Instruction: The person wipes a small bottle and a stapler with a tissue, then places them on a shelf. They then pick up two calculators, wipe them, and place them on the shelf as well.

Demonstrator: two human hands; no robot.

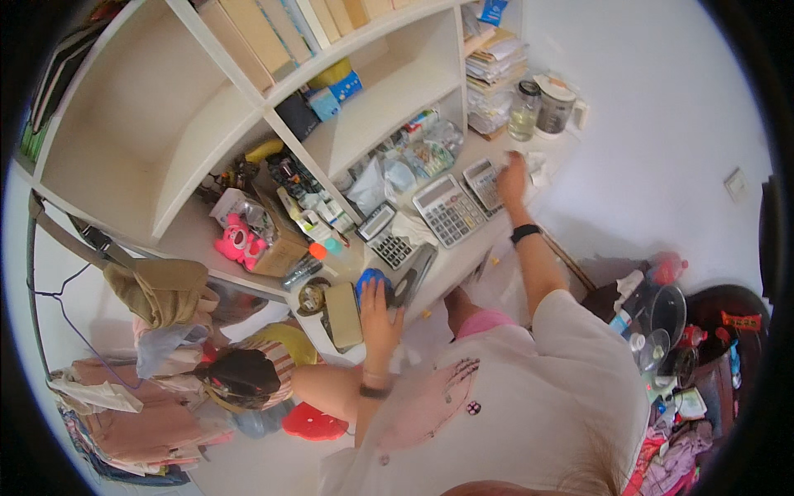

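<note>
My left hand lies palm down at the desk's front, its fingertips over a blue rounded object and its thumb spread. Beside it are a tan rectangular box and a dark grey stapler-like object. Farther right, my right hand is bent over the edge of a small grey calculator; its fingertips are blurred, so a hold cannot be made out. A larger calculator sits next to that one, and a black-and-silver calculator tilts farther left. Crumpled white tissue lies right of my right hand.
White shelving rises behind the desk. A lidded glass jar and a pitcher stand at the back right, beside stacked papers. Bottles and a round tin are at left. Clothes hang lower left.
</note>
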